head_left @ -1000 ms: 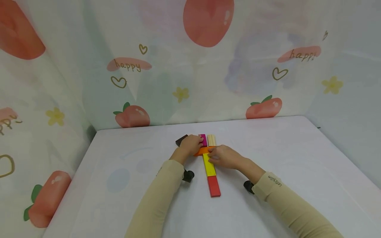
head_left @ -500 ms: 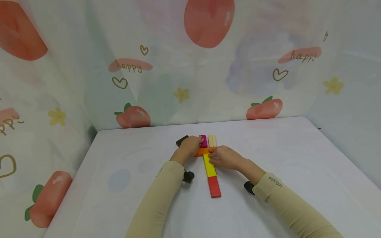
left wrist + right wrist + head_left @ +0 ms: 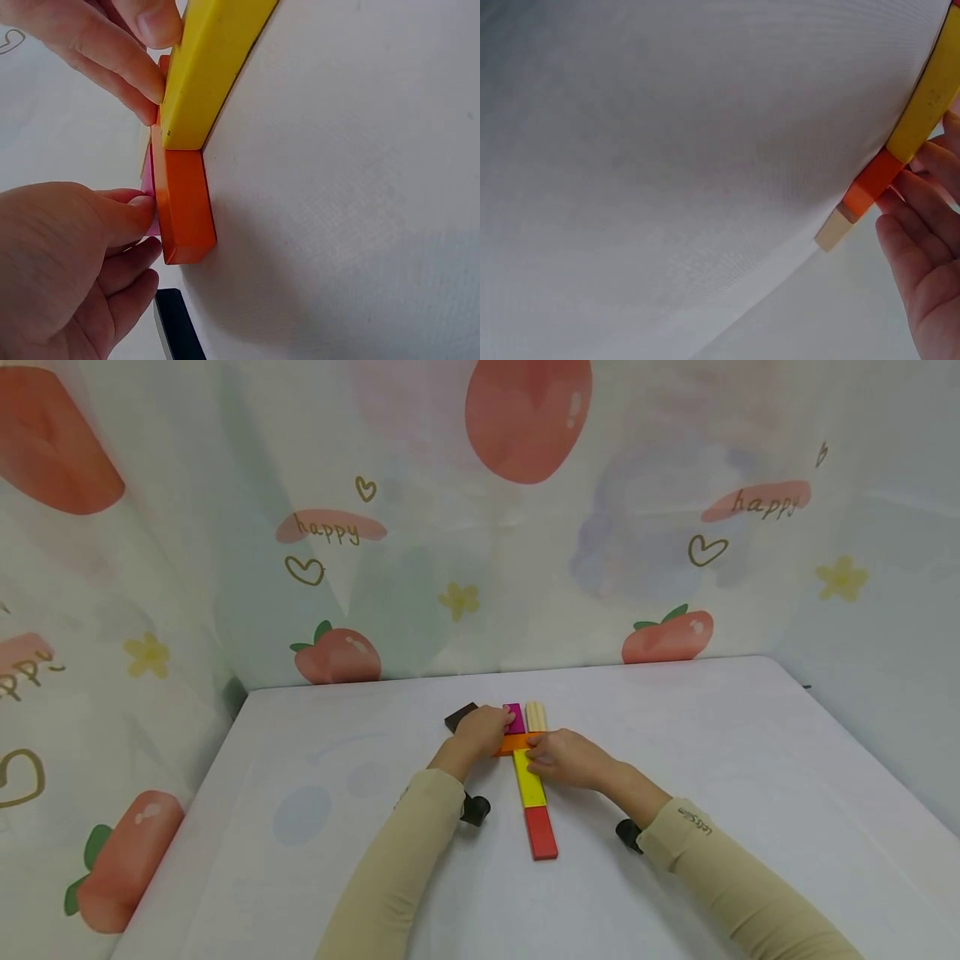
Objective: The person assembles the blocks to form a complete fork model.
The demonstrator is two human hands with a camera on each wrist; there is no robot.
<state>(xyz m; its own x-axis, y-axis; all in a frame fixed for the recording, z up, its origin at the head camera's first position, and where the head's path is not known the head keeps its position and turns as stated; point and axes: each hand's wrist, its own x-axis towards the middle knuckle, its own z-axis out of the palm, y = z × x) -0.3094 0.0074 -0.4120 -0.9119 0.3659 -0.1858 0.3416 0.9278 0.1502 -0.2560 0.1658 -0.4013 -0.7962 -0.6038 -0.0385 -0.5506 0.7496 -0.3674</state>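
Note:
My left hand pinches a magenta block between thumb and index finger, at the far side of an orange block lying crosswise. The fingertips of my right hand rest on the orange block and on the end of a yellow block, fairly straight. A red block continues the yellow one toward me. To the right of the magenta block stands a pale wood-coloured block, its end seen in the right wrist view. The magenta block is mostly hidden by the orange one in the left wrist view.
A dark brown block lies askew just left of my left hand. All blocks are on a white tabletop. A printed cloth hangs behind the table's far edge. Black wrist cameras sit under both wrists.
The head view has shifted very slightly, so everything sits a little lower. Both hands and the blocks keep their places relative to one another.

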